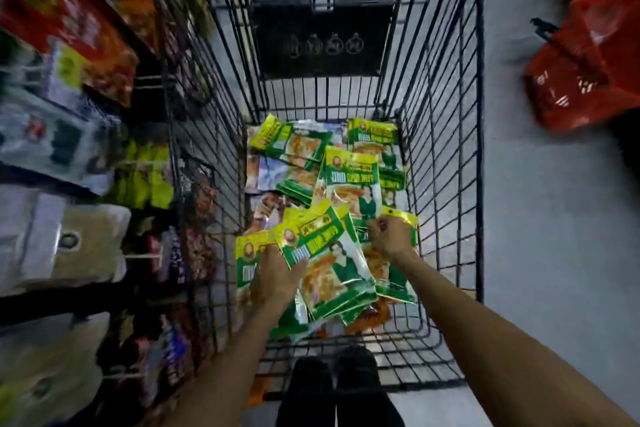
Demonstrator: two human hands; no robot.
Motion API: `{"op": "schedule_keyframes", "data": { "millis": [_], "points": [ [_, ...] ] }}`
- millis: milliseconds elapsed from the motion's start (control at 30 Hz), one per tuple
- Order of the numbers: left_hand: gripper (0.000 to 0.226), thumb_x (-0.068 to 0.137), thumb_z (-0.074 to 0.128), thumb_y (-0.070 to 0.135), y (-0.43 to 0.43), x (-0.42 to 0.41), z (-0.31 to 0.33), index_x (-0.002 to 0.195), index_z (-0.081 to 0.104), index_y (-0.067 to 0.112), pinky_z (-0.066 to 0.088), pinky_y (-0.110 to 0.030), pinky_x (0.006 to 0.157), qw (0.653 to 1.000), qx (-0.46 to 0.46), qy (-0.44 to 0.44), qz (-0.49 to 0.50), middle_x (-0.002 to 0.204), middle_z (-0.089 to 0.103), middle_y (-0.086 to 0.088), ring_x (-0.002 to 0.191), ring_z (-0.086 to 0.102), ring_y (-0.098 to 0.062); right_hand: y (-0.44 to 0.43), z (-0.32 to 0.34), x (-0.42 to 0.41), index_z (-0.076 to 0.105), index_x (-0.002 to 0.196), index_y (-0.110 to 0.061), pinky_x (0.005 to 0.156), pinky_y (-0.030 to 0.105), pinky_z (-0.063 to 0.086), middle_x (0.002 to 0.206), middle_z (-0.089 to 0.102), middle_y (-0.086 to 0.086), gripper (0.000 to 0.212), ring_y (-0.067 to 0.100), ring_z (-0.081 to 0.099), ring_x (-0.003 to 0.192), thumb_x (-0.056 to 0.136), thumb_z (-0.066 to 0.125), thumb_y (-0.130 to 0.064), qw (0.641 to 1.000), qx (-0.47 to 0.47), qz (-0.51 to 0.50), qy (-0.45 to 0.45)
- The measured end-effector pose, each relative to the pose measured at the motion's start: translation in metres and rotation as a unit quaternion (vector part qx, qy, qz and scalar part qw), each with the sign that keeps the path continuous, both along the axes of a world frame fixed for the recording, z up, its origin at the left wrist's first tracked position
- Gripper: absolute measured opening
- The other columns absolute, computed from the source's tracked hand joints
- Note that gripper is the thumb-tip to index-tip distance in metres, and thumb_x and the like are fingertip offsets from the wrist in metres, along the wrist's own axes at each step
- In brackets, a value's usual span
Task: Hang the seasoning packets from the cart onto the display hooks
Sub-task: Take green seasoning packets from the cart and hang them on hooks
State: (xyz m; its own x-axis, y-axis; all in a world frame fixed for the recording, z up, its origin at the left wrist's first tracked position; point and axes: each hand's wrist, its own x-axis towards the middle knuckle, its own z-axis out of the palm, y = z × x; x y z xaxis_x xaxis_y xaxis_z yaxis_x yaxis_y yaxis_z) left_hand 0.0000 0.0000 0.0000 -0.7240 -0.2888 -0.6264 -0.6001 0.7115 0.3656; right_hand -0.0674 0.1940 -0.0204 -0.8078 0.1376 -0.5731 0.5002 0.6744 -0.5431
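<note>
Head view, looking down into the wire cart point(478, 156). At the cart's near end, below its bottom grid, stand the person's two dark shoes point(334, 381). Both bare forearms reach over the near rim into the basket.

The left hand point(277, 279), at the cart's near-left corner, has its fingers curled round a fanned bundle of packets point(332, 274), with the thumb lying across the front of the topmost one. The bundle is raised above the cart's floor and tilts toward its right side.

The right hand point(391, 236), close to the cart's right wall, has its fingers bent and pinches the yellow top edge of a single packet point(403, 218), which lies against the right side of the bundle.

Past both hands, toward the middle of the cart, the loose seasoning packets point(301, 152) lie in an overlapping pile. All are green and yellow, and some lie face down. They cover the cart's floor from wall to wall.

At the cart's far end a black panel point(318, 42) stands against the wire.

Left of the cart, the display hooks point(142, 256) carry rows of hanging packets. This area is blurred, so the print cannot be read.

Right of the cart's far half, a red bag point(588, 59) with a dark handle lies on the grey floor point(540, 225).
</note>
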Motion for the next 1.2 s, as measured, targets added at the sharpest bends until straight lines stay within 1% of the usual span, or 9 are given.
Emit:
{"op": "schedule_keyframes", "data": {
  "millis": [133,333,433,567,700,833,933,1033,1200],
  "points": [
    [0.065,0.081,0.072,0.037,0.016,0.005,-0.007,0.122,0.041,-0.004,0.044,-0.042,0.082,0.996,-0.006,0.004,0.085,0.124,0.046,-0.02,0.112,0.048,-0.036,-0.013,-0.009,0.015,0.066,0.066,0.003,0.052,0.022,0.032,0.056,0.053,0.017,0.031,0.012,0.046,0.058,0.092,0.06,-0.014,0.998,-0.04,-0.048,-0.024],
    [0.056,0.073,0.081,0.02,0.023,-0.007,-0.009,0.112,0.044,0.001,0.044,-0.038,0.072,0.985,0.011,-0.003,0.17,0.115,0.056,-0.019,0.1,0.056,-0.034,-0.018,-0.012,0.018,0.058,0.057,-0.013,0.065,0.024,0.034,0.058,0.05,0.003,0.034,0.011,0.043,0.06,0.091,0.06,-0.009,0.994,-0.067,-0.08,-0.034],
    [0.046,0.072,0.082,0.015,0.015,-0.01,-0.008,0.101,0.049,0.001,0.038,-0.032,0.061,0.981,0.02,0.02,0.192,0.102,0.061,-0.017,0.082,0.054,-0.026,-0.006,-0.009,0.02,0.07,0.079,0.002,0.069,0.025,0.04,0.075,0.063,0.008,0.018,0.016,0.053,0.073,0.092,0.059,-0.005,0.991,-0.051,-0.123,-0.022],
    [0.028,0.069,0.083,0.008,-0.012,-0.011,-0.006,0.072,0.055,0.004,0.039,-0.028,0.054,0.975,0.059,0.069,0.204,0.073,0.062,-0.012,0.064,0.054,-0.02,0.018,-0.008,0.02,0.07,0.084,-0.005,0.069,0.024,0.037,0.076,0.061,0.004,0.017,0.017,0.054,0.074,0.093,0.057,-0.011,0.984,-0.022,-0.175,0.009],
    [0.021,0.076,0.077,0.004,-0.026,-0.01,-0.007,0.094,0.066,0.004,0.045,-0.02,0.058,0.959,0.155,0.055,0.23,0.092,0.067,-0.006,0.073,0.06,-0.016,0.019,-0.01,0.027,0.058,0.068,-0.006,0.064,0.035,0.038,0.064,0.053,0.008,0.03,0.023,0.05,0.065,0.089,0.065,-0.027,0.983,-0.068,-0.163,-0.055],
    [0.022,0.085,0.068,0.007,-0.023,-0.01,-0.012,0.106,0.062,0.006,0.042,-0.004,0.046,0.945,0.215,0.054,0.239,0.097,0.063,0.0,0.069,0.055,0.002,0.014,-0.007,0.034,0.068,0.088,-0.002,0.073,0.038,0.055,0.088,0.069,0.013,0.027,0.027,0.066,0.079,0.076,0.08,-0.022,0.967,-0.103,-0.197,-0.126],
    [0.03,0.082,0.073,0.013,-0.022,-0.008,-0.011,0.108,0.061,0.007,0.05,-0.016,0.06,0.943,0.22,0.038,0.249,0.11,0.066,-0.007,0.078,0.061,-0.006,0.013,0.001,0.035,0.066,0.087,-0.003,0.061,0.033,0.057,0.089,0.07,0.015,0.019,0.025,0.068,0.076,0.078,0.077,-0.015,0.956,-0.159,-0.214,-0.126],
    [0.056,0.071,0.083,0.017,-0.022,-0.006,-0.007,0.118,0.058,0.0,0.051,-0.044,0.091,0.94,0.214,0.019,0.266,0.122,0.062,-0.016,0.109,0.06,-0.03,0.012,0.01,0.037,0.064,0.095,0.001,0.08,0.05,0.057,0.101,0.068,0.024,0.016,0.036,0.068,0.091,0.083,0.071,-0.008,0.935,-0.23,-0.241,-0.125],
    [0.02,0.073,0.08,0.02,-0.027,-0.005,0.02,0.087,0.068,0.013,0.053,-0.03,0.071,0.91,0.276,0.07,0.301,0.097,0.072,-0.011,0.093,0.068,-0.027,0.012,0.038,0.036,0.066,0.101,-0.003,0.075,0.047,0.059,0.095,0.071,0.016,0.022,0.032,0.069,0.088,0.084,0.07,-0.015,0.933,-0.235,-0.255,-0.096]
  ]
}}
